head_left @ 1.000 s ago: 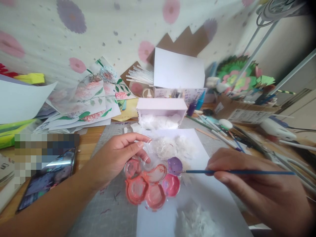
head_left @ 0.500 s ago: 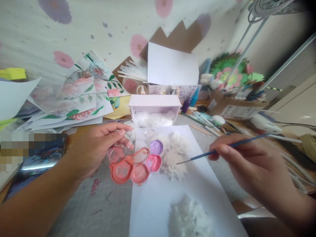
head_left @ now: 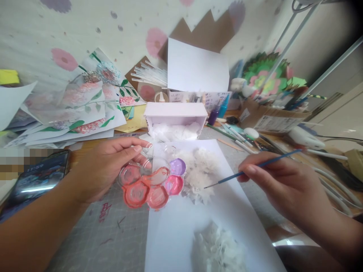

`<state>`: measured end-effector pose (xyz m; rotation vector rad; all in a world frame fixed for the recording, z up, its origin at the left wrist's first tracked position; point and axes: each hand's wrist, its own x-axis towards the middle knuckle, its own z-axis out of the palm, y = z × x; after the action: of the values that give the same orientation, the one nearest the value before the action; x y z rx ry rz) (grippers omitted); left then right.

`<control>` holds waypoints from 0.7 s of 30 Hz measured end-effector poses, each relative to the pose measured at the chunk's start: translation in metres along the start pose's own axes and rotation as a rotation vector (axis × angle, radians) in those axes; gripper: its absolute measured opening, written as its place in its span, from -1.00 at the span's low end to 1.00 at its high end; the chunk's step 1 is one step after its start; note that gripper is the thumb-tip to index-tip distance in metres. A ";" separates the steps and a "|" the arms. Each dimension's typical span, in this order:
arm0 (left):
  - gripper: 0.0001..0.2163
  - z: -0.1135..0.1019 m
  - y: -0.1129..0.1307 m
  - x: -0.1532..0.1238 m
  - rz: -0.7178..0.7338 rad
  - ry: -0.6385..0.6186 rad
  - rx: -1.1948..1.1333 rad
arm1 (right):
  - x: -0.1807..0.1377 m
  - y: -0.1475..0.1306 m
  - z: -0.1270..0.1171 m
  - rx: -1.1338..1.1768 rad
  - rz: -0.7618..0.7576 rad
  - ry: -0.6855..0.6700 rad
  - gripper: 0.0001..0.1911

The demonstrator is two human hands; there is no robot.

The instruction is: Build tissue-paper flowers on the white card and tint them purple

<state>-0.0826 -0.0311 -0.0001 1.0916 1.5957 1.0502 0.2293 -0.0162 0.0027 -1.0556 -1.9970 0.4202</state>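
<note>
A white paper sheet (head_left: 170,241) fills the lower middle of the frame, its near end cut off by the bottom edge; the left hand (head_left: 113,162), left of centre, pinches a rim between thumb and fingers, some fingertips showing blurrily through clear plastic; the right hand (head_left: 275,181), at the right, grips a handle between thumb and fingers, its other fingers mostly hidden; the phone (head_left: 42,181) at the left edge is partly covered by blurred blocks.

The palette (head_left: 154,181) held by the left hand sits at the centre, flower-shaped and transparent; its lower wells are smeared coral-orange, two at its right hold lilac and hot pink, while the clear upper wells are hard to make out; white ruffled clusters lie on the paper, the upper group (head_left: 200,173) partly behind the palette, the lower one (head_left: 219,249) cropped by the frame; the thin blue brush (head_left: 241,174) slants down leftward from the right hand, its dark tip over the upper clusters; whether it touches them I cannot tell.
</note>
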 end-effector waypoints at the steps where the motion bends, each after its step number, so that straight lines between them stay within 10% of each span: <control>1: -0.75 0.000 0.000 0.000 -0.002 -0.002 -0.003 | 0.000 0.000 0.000 -0.007 0.001 0.001 -0.83; 21: -0.73 -0.002 -0.005 0.003 0.002 -0.032 0.030 | -0.003 0.002 -0.003 0.031 0.042 -0.014 -0.78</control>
<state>-0.0857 -0.0299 -0.0049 1.1246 1.5904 1.0081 0.2339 -0.0178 0.0019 -1.0792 -1.9780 0.4805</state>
